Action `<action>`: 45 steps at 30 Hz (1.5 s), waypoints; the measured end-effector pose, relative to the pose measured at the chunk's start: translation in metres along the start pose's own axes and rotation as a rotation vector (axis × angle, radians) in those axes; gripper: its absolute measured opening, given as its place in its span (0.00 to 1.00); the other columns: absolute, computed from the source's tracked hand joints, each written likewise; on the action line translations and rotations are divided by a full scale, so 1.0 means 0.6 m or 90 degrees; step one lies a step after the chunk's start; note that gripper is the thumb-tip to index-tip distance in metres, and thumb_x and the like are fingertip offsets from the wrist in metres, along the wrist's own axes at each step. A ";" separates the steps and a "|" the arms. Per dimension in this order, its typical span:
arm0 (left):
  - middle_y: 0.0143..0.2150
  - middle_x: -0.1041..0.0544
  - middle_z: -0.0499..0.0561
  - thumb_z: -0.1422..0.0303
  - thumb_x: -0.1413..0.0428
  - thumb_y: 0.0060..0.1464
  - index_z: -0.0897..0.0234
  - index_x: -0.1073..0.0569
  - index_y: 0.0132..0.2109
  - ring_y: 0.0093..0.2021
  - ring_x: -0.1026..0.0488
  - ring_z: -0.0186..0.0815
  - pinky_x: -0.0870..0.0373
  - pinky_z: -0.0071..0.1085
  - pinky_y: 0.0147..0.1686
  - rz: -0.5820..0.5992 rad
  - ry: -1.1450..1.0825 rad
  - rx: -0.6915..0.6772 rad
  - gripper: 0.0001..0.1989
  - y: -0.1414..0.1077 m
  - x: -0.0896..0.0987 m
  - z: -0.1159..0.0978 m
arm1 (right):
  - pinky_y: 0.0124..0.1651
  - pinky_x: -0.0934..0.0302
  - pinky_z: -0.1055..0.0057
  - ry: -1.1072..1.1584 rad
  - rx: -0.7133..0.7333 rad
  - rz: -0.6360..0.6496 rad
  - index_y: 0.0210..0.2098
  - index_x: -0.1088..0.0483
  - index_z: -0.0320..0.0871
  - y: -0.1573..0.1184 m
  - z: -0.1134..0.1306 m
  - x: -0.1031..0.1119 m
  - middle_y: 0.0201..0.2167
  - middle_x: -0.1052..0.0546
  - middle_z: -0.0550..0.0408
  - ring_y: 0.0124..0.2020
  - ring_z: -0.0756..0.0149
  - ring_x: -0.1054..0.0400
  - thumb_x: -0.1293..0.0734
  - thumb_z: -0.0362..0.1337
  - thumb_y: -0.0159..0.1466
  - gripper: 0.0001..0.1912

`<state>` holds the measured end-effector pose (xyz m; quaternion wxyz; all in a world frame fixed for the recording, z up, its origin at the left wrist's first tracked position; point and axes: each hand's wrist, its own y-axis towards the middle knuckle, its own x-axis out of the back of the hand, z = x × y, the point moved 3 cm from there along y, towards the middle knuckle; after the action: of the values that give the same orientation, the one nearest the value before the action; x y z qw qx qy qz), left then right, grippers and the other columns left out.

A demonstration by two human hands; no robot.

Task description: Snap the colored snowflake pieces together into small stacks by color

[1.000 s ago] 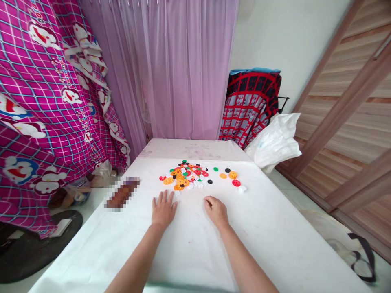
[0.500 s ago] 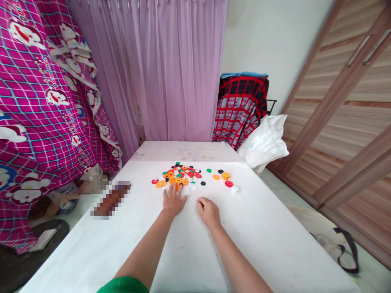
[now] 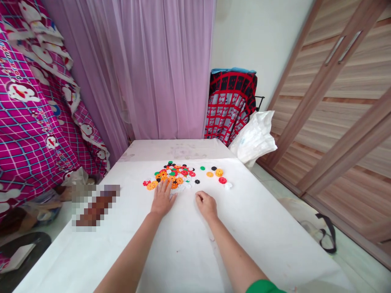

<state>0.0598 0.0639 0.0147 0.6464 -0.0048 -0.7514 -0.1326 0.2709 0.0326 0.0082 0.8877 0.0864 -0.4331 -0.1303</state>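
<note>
A pile of small flower-shaped plastic discs [image 3: 174, 174] in orange, red, green, black and white lies on the white-covered table [image 3: 183, 252]. My left hand [image 3: 163, 198] rests palm down at the near edge of this pile, fingers stretched out and fingertips on the discs. To its right, my right hand [image 3: 207, 206] is held closed just above or on the table. Its fingers are curled in, and whether a small piece is inside them is hidden. A lone black disc [image 3: 197, 181] lies between the pile and my right hand.
Beyond my right hand lie loose discs: green [image 3: 202, 168], orange [image 3: 209, 174], red [image 3: 222, 180] and white [image 3: 228, 186]. A blurred brownish object [image 3: 96, 205] is on the table's left side. A white plastic bag [image 3: 253, 138] stands by the far right edge.
The view has swung a little to the right, so everything sits further left. My left fingers reach slightly further onto the pile; my right hand stays closed, a touch further right of the black disc.
</note>
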 end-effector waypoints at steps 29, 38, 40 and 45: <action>0.68 0.38 0.56 0.61 0.57 0.62 0.58 0.38 0.66 0.68 0.43 0.46 0.46 0.51 0.64 -0.127 -0.051 -0.059 0.26 -0.047 -0.030 0.054 | 0.45 0.41 0.67 -0.081 -0.055 -0.094 0.57 0.38 0.45 0.237 -0.084 0.078 0.45 0.22 0.56 0.45 0.61 0.31 0.35 0.40 0.60 0.26; 0.67 0.37 0.57 0.60 0.56 0.62 0.60 0.37 0.65 0.67 0.41 0.48 0.43 0.52 0.63 -0.143 -0.047 -0.075 0.26 -0.048 -0.036 0.060 | 0.51 0.46 0.62 -0.192 -0.110 -0.047 0.56 0.36 0.46 0.299 -0.131 0.101 0.43 0.21 0.56 0.51 0.58 0.34 0.34 0.37 0.60 0.24; 0.67 0.37 0.57 0.61 0.55 0.61 0.59 0.36 0.65 0.67 0.41 0.48 0.43 0.52 0.63 -0.153 -0.049 -0.080 0.26 -0.050 -0.036 0.061 | 0.52 0.46 0.61 -0.195 -0.113 -0.040 0.56 0.36 0.46 0.298 -0.134 0.091 0.42 0.21 0.56 0.51 0.58 0.34 0.34 0.37 0.60 0.24; 0.67 0.37 0.56 0.60 0.55 0.61 0.58 0.37 0.65 0.67 0.41 0.47 0.43 0.51 0.63 -0.164 -0.053 -0.083 0.26 -0.049 -0.036 0.061 | 0.53 0.44 0.59 -0.169 -0.107 -0.039 0.56 0.36 0.47 0.300 -0.142 0.092 0.46 0.21 0.54 0.53 0.56 0.34 0.33 0.38 0.58 0.26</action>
<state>0.0227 0.0464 -0.0170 0.5906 0.0441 -0.7617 -0.2629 0.3989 0.1906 0.0454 0.8222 0.0066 -0.5316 -0.2033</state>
